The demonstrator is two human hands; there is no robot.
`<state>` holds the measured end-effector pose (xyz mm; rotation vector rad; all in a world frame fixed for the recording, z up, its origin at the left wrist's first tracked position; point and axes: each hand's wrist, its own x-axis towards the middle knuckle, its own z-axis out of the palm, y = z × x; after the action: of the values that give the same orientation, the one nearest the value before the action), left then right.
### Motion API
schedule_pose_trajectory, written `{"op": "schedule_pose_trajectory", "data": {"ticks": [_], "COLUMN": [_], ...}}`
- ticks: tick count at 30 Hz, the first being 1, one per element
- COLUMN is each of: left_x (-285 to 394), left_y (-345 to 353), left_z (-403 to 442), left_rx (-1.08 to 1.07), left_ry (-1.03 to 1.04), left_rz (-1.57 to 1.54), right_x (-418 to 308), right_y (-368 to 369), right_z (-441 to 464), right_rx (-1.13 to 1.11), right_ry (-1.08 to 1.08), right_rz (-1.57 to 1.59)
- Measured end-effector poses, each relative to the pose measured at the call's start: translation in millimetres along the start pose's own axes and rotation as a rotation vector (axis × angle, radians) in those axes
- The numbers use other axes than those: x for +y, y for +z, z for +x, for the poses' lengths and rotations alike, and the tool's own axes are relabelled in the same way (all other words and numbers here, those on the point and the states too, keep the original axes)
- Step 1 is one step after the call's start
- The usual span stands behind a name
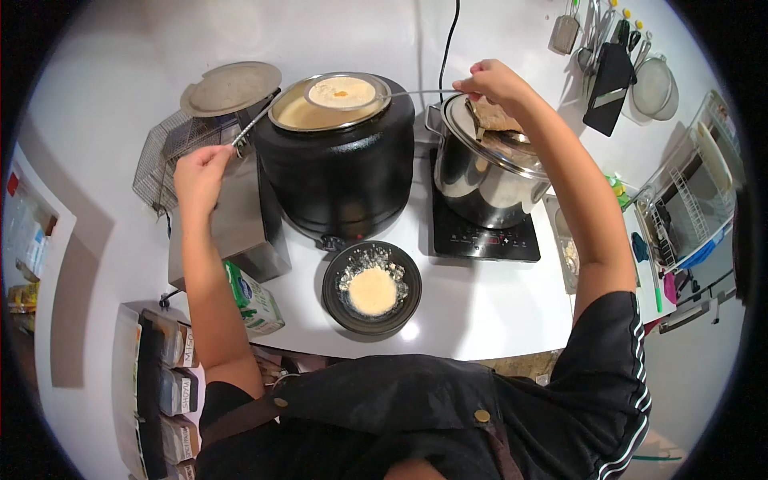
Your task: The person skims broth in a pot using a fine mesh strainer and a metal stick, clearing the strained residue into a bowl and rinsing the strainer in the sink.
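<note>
Evidently, your right hand has its fingers closed on the handle end of 1 strainer. From that grip the strainer lies to your left, its long axis running crosswise and nearly level; its round end points left, over the mouth of the black kettle, carrying pale matter. Your right hand is the nearer of the 2. Your left hand is clamped on 1 slim metal handle, slanting up and right to the kettle's rim; its far end cannot be made out. Nearer you sits 1 dark bowl; rightward, 1 steel pot.
</note>
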<state>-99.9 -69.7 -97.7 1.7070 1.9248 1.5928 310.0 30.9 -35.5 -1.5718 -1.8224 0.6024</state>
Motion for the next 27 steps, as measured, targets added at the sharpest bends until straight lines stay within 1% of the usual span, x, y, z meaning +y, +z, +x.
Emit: {"op": "schedule_pose_trajectory", "data": {"ticks": [2,4,6,7,8,9,10,11,12,13,15,16,17,18,19,20,21,22,23,25,27], "left_x": [8,6,-4,-8,-11,-13,-14,-15,-16,-17,-19,-13,-18,-27,-23,-31,-29,-46,-39,-5,11], "left_y": [-11,-19,-25,-27,-29,-29,-28,-26,-22,-18,-7,-4,-1,0,-5,-4,-8,-13,-14,-7,2], "left_z": [-12,-26,-40,-48,-58,-68,-78,-88,-96,-101,-110,-114,-118,-120,-121,-125,-126,-127,-129,-140,-153], "left_rx": [-0.009,-0.020,-0.038,-0.038,-0.052,-0.069,-0.077,-0.089,-0.104,-0.121,-0.124,-0.114,-0.108,-0.114,-0.157,-0.095,-0.129,-0.121,-0.117,-0.153,-0.083], "left_ry": [-0.031,-0.063,-0.058,-0.054,-0.064,-0.075,-0.074,-0.113,-0.152,-0.154,-0.146,-0.159,-0.104,-0.048,-0.073,-0.021,-0.001,-0.051,-0.056,-0.084,0.005], "left_rz": [-0.029,-0.056,-0.197,-0.195,-0.175,-0.155,-0.152,-0.191,-0.232,-0.229,-0.223,-0.168,-0.195,-0.233,-0.238,-0.233,-0.255,-0.303,-0.270,-0.320,-0.160], "right_x": [-5,7,14,19,13,26,41,42,52,56,76,79,81,86,93,101,109,115,123,154,175], "right_y": [-1,-3,-7,-8,-5,4,13,25,36,49,77,85,92,97,97,96,91,82,71,49,13], "right_z": [-34,-62,-100,-116,-134,-148,-160,-175,-185,-195,-212,-219,-228,-236,-244,-255,-266,-277,-287,-310,-334], "right_rx": [0.042,0.001,-0.062,-0.078,-0.115,-0.108,-0.125,-0.132,-0.123,-0.130,-0.108,-0.117,-0.124,-0.126,-0.121,-0.091,-0.058,-0.038,-0.022,0.054,0.132], "right_ry": [-0.049,-0.021,0.005,0.005,0.101,0.107,0.118,0.192,0.176,0.279,0.273,0.308,0.360,0.396,0.440,0.454,0.460,0.484,0.497,0.521,0.580], "right_rz": [0.094,0.204,0.243,0.148,0.137,0.189,0.124,0.140,-0.064,-0.030,-0.218,-0.230,-0.242,-0.218,-0.193,-0.140,-0.086,-0.013,0.062,0.210,0.302]}}
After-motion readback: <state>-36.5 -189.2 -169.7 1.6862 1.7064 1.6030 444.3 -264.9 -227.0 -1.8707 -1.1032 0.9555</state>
